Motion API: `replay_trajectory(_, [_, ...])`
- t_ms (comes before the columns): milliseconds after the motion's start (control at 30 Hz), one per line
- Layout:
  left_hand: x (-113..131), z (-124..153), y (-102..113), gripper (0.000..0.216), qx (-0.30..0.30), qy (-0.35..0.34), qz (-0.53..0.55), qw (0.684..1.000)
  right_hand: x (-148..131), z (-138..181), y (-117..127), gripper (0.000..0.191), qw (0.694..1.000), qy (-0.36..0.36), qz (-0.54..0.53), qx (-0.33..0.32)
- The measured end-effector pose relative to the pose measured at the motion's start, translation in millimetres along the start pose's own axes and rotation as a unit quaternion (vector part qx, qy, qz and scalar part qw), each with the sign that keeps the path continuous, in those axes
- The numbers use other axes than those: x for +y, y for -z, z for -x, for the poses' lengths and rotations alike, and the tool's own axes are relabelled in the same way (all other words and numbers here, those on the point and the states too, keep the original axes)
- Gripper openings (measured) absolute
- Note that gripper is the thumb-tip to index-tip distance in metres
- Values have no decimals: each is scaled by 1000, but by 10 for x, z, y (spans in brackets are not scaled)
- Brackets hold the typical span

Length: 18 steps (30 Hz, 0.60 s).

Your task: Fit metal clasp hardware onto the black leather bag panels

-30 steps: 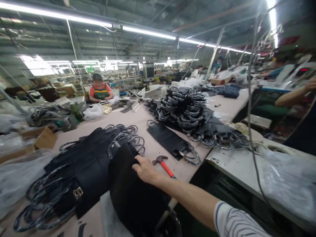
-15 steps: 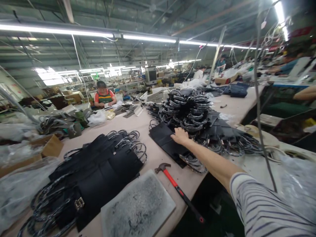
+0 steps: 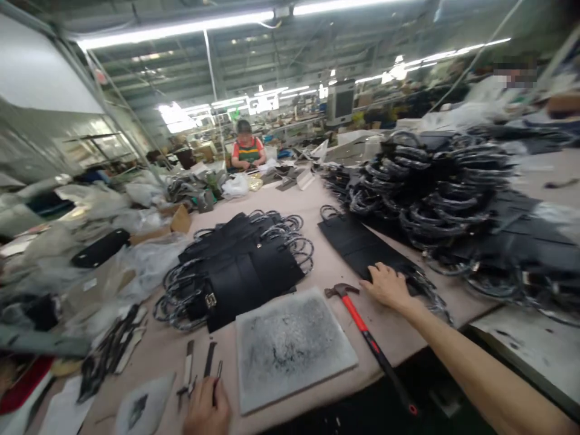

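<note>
My right hand [image 3: 387,287] lies with spread fingers at the near edge of a flat black bag panel [image 3: 351,238], which has grey-black braided handles at its ends. Close to that hand is a claw hammer [image 3: 362,326] with a red and black handle. My left hand [image 3: 208,411], partly cut off by the bottom edge, has its fingers closed around a thin metal tool [image 3: 219,370]. Beside it are a dark flat tool [image 3: 209,357] and a light metal tool [image 3: 188,362]. A grey, stained slab [image 3: 294,350] lies between my hands.
Behind the slab is a stack of black bag panels [image 3: 244,272] with braided handles. A larger heap of handled panels [image 3: 435,187] stands at right. Plastic-wrapped things and a cardboard box [image 3: 181,219] crowd the left. A person [image 3: 247,148] sits across the table.
My view has swung left and down, bringing my left hand and the small tools into sight. My right hand has moved nearer along the black panel, toward its right end.
</note>
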<state>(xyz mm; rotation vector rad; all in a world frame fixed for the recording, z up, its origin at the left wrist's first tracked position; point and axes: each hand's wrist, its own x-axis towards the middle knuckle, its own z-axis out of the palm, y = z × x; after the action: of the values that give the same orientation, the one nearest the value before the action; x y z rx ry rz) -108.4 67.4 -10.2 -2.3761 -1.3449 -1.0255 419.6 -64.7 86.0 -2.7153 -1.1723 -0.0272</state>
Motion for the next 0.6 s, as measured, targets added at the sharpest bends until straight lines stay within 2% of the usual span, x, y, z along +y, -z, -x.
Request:
replay_trajectory(100, [-22, 66, -26, 20, -1, -10, -35, 999, -360, -99, -12, 39, 998, 49, -32, 6])
replay_trajectory(200, [23, 85, -17, 19, -1, -6, -49, 999, -915, -149, -88, 38, 992, 100, -72, 4])
replay_trajectory(300, [64, 74, 2, 19, -4, 2, -49, 999, -1442, -221, -150, 37, 991, 96, -89, 18])
replay_trajectory(367, [80, 62, 15, 18, -5, 9, -44, 999, -1689, -291, -149, 35, 991, 92, -89, 45])
replay_trajectory(467, [105, 48, 40, 19, -7, 17, -36, 999, -1894, -432, -86, 39, 988, 103, -81, 86])
replay_trajectory(600, [142, 45, 74, 20, -29, 37, -32, 998, -1954, -698, 28, 58, 992, 49, -61, 102])
